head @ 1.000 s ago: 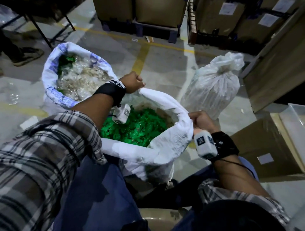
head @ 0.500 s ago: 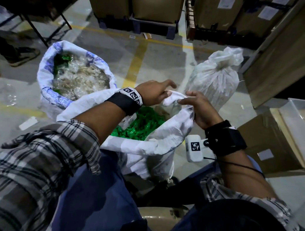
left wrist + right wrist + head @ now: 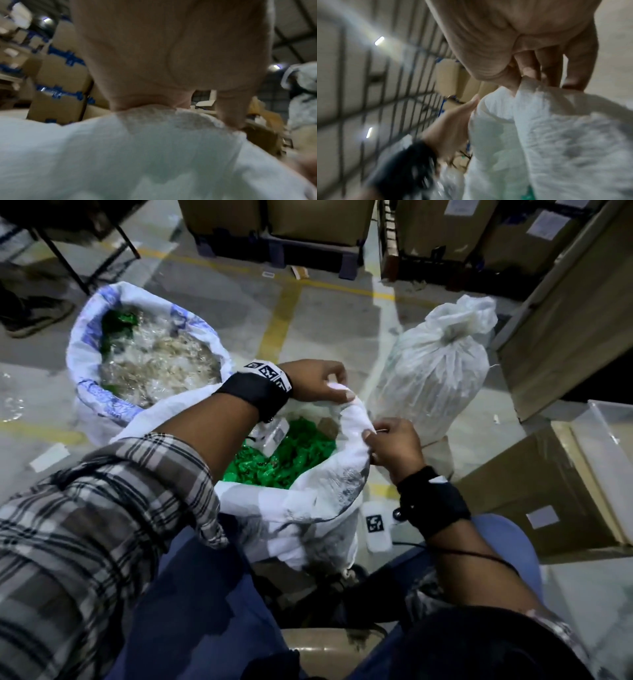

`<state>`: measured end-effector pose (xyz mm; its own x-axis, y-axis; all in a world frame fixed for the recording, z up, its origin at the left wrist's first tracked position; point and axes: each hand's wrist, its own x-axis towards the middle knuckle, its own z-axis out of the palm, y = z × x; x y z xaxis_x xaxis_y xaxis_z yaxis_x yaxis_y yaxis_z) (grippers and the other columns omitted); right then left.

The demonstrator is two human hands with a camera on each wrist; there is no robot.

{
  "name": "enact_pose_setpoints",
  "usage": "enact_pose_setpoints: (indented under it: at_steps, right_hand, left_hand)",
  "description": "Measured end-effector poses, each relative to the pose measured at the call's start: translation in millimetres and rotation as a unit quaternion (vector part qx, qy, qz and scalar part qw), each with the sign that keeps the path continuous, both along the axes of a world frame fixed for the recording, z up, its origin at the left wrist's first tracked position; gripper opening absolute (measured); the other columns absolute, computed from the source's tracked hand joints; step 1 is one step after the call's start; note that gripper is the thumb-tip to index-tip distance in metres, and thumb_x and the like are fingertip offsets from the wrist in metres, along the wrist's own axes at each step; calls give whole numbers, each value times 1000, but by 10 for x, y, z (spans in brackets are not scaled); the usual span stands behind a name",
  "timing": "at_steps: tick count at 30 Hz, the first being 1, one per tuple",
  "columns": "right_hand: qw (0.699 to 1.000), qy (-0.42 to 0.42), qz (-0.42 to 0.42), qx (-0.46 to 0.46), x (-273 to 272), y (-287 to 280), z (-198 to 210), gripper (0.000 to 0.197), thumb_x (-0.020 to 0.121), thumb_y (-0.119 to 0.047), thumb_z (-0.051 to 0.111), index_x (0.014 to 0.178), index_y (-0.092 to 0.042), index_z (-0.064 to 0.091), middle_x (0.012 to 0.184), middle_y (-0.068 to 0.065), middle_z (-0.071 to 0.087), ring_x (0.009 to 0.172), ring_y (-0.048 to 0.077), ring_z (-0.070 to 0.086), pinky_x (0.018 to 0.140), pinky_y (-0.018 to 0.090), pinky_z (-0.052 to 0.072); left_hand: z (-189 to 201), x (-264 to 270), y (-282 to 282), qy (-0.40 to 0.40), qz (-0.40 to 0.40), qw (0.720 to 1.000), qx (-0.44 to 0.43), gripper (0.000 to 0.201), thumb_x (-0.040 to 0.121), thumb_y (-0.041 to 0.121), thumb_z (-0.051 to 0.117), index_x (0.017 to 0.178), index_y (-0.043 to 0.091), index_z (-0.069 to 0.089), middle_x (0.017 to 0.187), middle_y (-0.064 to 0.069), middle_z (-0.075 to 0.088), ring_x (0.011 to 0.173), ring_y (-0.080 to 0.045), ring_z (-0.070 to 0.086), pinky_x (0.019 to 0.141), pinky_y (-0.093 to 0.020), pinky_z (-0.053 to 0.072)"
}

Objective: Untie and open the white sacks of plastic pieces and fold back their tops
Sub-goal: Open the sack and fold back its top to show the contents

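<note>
Going left to right here. The far-left sack (image 3: pixel 102 364) is standing on the floor already done: mouth open, top rolled back into a blue-printed cuff, clear plastic pieces with a few green ones showing inside.

The middle sack (image 3: pixel 308 508) is the one being worked on, sitting right in front of the person's knees and full of green plastic pieces (image 3: pixel 284 460). It's untied and open, so I'd say we're in the fold-back step. The left hand (image 3: pixel 318 381) is reaching across the mouth and pinching the far rim between thumb and fingers. The right hand (image 3: pixel 394 446) is gripping the same rim just beside it, fingers curled into the fabric; the right wrist view backs that up, with the cloth bunched in its fingers (image 3: pixel 529 70). Near side of the rim is looking turned down already, the far corner is standing up.

Next move, I reckon, is rolling that raised bit outward and down, then working round so the cuff sits even.

To the right, the tied sack (image 3: pixel 435 378) is standing on the floor with its neck knotted, so that one's waiting to be untied.
</note>
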<state>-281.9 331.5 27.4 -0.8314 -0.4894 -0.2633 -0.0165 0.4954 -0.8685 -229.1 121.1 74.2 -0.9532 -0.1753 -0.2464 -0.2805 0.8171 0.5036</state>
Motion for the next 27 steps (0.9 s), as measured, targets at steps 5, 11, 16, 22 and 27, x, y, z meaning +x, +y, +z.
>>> enact_pose_setpoints:
  at_steps: [5, 11, 16, 22, 27]
  right_hand:
    - [909, -400, -54, -99, -187, 24, 63, 27, 99, 1, 38, 111, -2, 62, 112, 20, 64, 104, 35, 64, 96, 46, 51]
    - [912, -383, -97, -108, -14, -88, -5, 26, 94, -5, 28, 73, -12, 43, 70, 2, 35, 60, 21, 36, 61, 30, 33]
    - [998, -49, 29, 32, 191, -134, -73, 34, 96, -42, 59, 84, -10, 57, 87, 14, 61, 81, 27, 60, 78, 39, 52]
    - [981, -131, 88, 112, 210, 26, -63, 22, 91, -24, 69, 78, -8, 61, 82, 13, 69, 73, 25, 69, 68, 44, 60]
    - [923, -375, -48, -74, 13, 14, -68, 11, 102, -3, 46, 96, -9, 52, 93, 12, 59, 83, 24, 61, 91, 49, 54]
  left_hand:
    - [-112, 119, -53, 88, -123, 974, -167, 53, 87, 64, 58, 134, 39, 55, 127, -1, 59, 113, -27, 53, 94, -40, 46]
    - [-241, 122, -55, 6, -3, 996, -91, 36, 96, 46, 53, 120, 21, 61, 116, -9, 66, 107, -30, 60, 86, -35, 46]
    - [-180, 36, -152, -93, 38, 989, -112, 45, 103, 38, 43, 112, 0, 65, 127, -24, 60, 112, -36, 57, 82, -32, 37]
    - [-37, -60, -127, -67, 102, 981, -154, 46, 101, 41, 45, 125, 7, 63, 138, -22, 52, 124, -39, 50, 95, -37, 37]
    - [-18, 178, 129, 80, 122, 968, -206, 53, 85, 50, 63, 130, 24, 51, 141, -11, 37, 130, -36, 37, 107, -47, 33]
